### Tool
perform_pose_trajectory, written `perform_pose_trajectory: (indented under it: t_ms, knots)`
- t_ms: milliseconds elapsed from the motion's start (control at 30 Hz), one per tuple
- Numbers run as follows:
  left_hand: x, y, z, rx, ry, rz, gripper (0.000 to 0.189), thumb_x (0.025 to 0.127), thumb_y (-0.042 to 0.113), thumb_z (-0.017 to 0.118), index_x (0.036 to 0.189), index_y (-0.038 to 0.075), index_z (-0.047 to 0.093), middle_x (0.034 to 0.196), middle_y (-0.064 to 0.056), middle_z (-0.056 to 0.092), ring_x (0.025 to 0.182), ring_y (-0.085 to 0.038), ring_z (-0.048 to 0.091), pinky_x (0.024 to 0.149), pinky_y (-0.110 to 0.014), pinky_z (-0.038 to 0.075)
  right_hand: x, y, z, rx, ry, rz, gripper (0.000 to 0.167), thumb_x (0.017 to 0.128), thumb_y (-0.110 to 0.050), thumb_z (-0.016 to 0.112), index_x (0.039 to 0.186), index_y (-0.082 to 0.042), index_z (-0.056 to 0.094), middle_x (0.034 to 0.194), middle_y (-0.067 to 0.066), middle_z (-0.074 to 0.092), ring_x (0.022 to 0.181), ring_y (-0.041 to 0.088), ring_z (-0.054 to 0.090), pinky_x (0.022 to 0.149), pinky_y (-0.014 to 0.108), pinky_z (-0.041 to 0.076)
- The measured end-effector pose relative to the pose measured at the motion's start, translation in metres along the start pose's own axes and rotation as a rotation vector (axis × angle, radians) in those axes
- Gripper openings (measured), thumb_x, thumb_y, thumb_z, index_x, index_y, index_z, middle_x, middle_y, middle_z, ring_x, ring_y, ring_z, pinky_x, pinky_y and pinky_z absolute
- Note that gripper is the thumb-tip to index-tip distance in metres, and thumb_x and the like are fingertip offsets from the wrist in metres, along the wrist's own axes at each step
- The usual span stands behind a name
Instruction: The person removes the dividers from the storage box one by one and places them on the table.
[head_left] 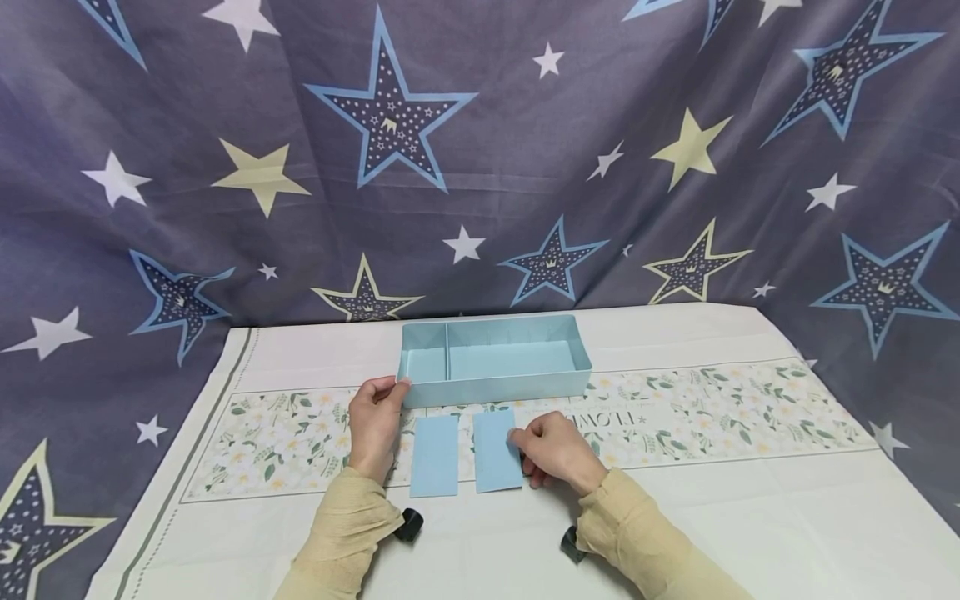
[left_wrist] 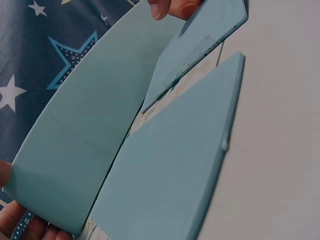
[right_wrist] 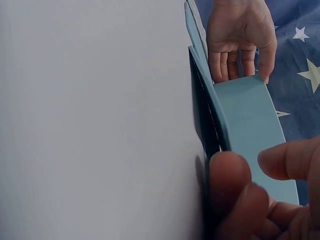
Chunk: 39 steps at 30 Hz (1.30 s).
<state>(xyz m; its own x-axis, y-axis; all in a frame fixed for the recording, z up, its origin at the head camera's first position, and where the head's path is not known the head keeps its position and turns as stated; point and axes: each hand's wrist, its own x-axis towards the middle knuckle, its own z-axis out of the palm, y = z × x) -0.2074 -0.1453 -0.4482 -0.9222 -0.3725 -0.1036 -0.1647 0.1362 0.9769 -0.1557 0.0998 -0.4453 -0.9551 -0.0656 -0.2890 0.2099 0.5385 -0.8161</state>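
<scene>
Left hand pinches the tray's near-left corner, probably to steady it beyond left panel; right hand seems to grip right panel's outer edge, contact partly hidden.

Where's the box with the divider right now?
In the head view, the box stands midway along the table's far side, before the starry curtain; the left hand grips its near left corner, with two blue panels on its near side.
</scene>
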Motion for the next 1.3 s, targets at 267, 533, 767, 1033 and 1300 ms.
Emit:
perform_pose_trajectory:
  t_ms: [267,533,767,1033,1300]
  knots:
    - [-0.0003,0.0002,0.0002,0.001,0.001,-0.002,0.033,0.098,0.022,0.066,0.121,-0.001,0.062,0.116,-0.015,0.059,0.106,-0.024,0.056,0.088,-0.031,0.046,0.0009,0.0010,-0.0010,0.006,0.014,-0.003,0.037,0.098,-0.028,0.062,0.069,-0.005,0.066,0.056,0.004,0.062,0.041,0.014,0.057,0.043,0.027,0.050]
    - [0.0003,-0.0001,0.0009,-0.003,0.007,-0.004,0.033,0.098,0.022,0.066,0.121,-0.001,0.062,0.116,-0.015,0.059,0.106,-0.024,0.056,0.088,-0.031,0.046,0.0003,-0.0001,-0.0006,0.010,0.025,-0.013,0.036,0.098,-0.027,0.063,0.070,-0.005,0.067,0.057,0.004,0.063,0.043,0.014,0.059,0.042,0.027,0.049]
    - [-0.0001,-0.0002,0.0003,0.000,0.004,0.000,0.033,0.098,0.022,0.066,0.120,-0.002,0.062,0.116,-0.015,0.059,0.105,-0.024,0.056,0.087,-0.031,0.045,0.0000,-0.0005,-0.0004,0.044,0.034,-0.020,0.034,0.098,-0.025,0.064,0.071,-0.004,0.066,0.058,0.005,0.062,0.044,0.015,0.059,0.043,0.028,0.051]
    - [0.0010,-0.0011,0.0010,-0.005,0.003,-0.002,0.032,0.098,0.022,0.065,0.120,-0.002,0.062,0.116,-0.016,0.059,0.107,-0.025,0.056,0.088,-0.031,0.045,0.0008,-0.0004,0.0003,0.060,0.047,-0.073,0.033,0.098,-0.023,0.065,0.072,-0.002,0.066,0.058,0.005,0.061,0.045,0.015,0.059,0.044,0.030,0.052]
    - [0.0013,-0.0013,0.0005,-0.009,0.002,0.000,0.032,0.097,0.022,0.066,0.119,-0.002,0.062,0.115,-0.015,0.059,0.105,-0.024,0.055,0.087,-0.030,0.045,-0.0022,-0.0040,-0.0005,0.072,0.048,-0.096,0.034,0.098,-0.023,0.065,0.073,-0.001,0.066,0.057,0.003,0.060,0.045,0.014,0.058,0.044,0.030,0.051]
